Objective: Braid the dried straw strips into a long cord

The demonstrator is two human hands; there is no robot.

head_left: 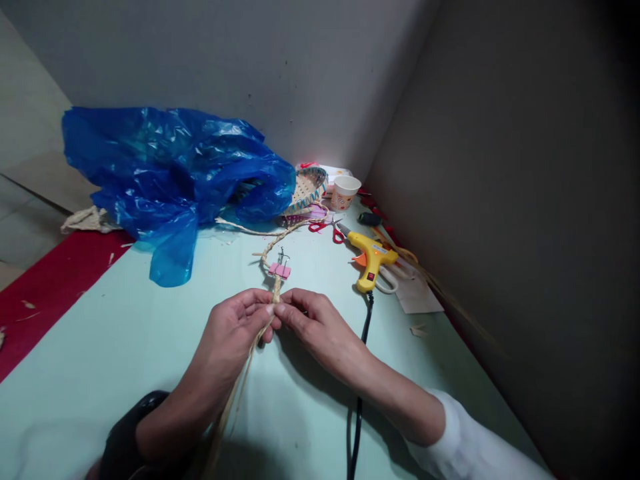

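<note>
A braided straw cord (273, 243) runs across the pale green table (125, 333) from a woven basket toward me. A pink binder clip (280, 269) is clamped on the braid just beyond my fingers. My left hand (237, 320) and my right hand (310, 323) meet at the braid's near end, both pinched shut on the loose straw strands (240, 387), which trail down between my forearms toward the lower edge of the view.
A crumpled blue plastic bag (170, 173) lies at the back left. A small woven basket (307, 187), a paper cup (345, 192), red-handled scissors (325, 227) and a yellow glue gun (371, 260) with its black cable (360, 373) sit at the back right. Grey walls enclose the corner.
</note>
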